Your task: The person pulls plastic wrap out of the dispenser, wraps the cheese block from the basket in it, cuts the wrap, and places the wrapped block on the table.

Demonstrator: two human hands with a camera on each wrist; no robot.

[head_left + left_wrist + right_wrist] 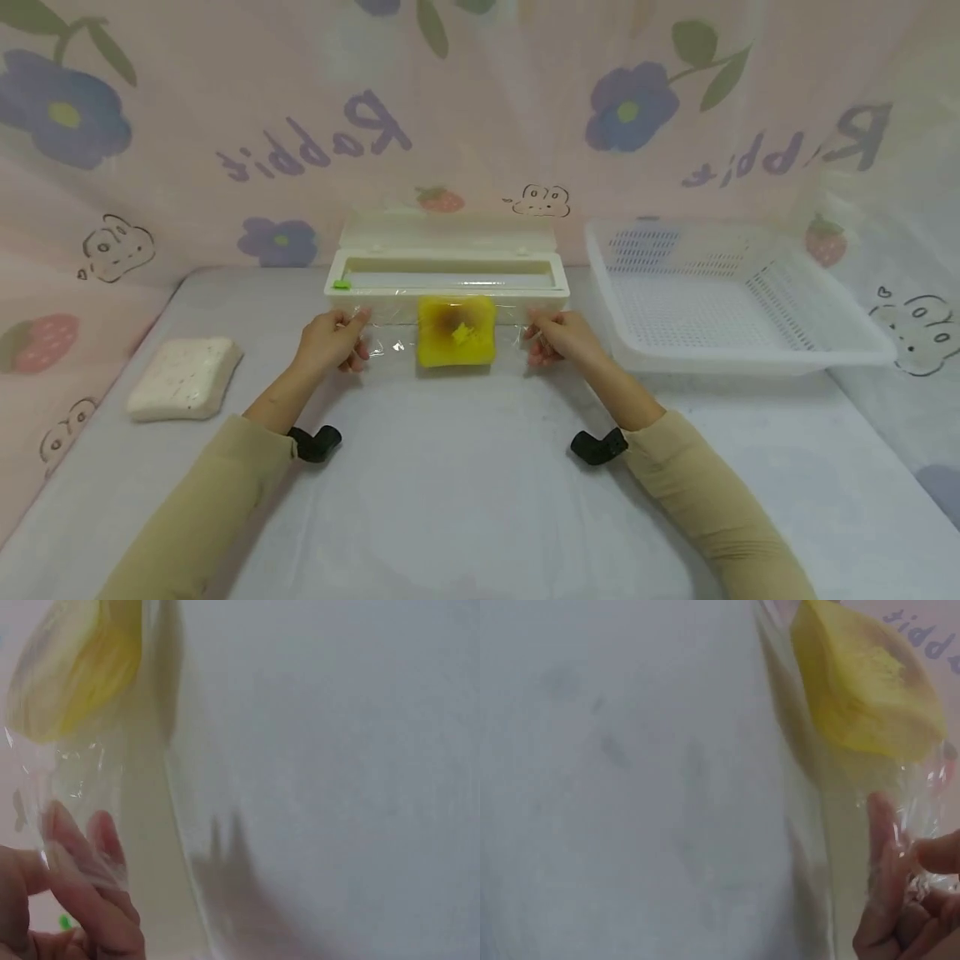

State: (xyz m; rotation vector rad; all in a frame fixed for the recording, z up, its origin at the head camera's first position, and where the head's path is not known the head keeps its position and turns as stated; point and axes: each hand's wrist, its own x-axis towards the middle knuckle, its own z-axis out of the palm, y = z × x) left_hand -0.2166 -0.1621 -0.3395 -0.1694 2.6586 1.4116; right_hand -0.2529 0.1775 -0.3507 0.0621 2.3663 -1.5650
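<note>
A yellow bread-shaped block (456,342) with a browned top stands in front of a white cling film dispenser box (450,292), whose lid is raised. Clear cling film (397,340) stretches across in front of the box, around the block. At the left end of the film, my left hand (333,340) pinches it between thumb and fingers. My right hand (558,337) pinches the opposite end the same way. In the left wrist view the film (82,769) runs from the fingertips to the block; the right wrist view shows film (915,791) bunched at the fingers.
A white perforated plastic basket (750,354) stands at the right. On the left lies a pale, speckled square block (183,379). A green slider (342,285) sits at the box's left end. Behind everything hangs a printed curtain (480,125) along the white table's (465,500) back.
</note>
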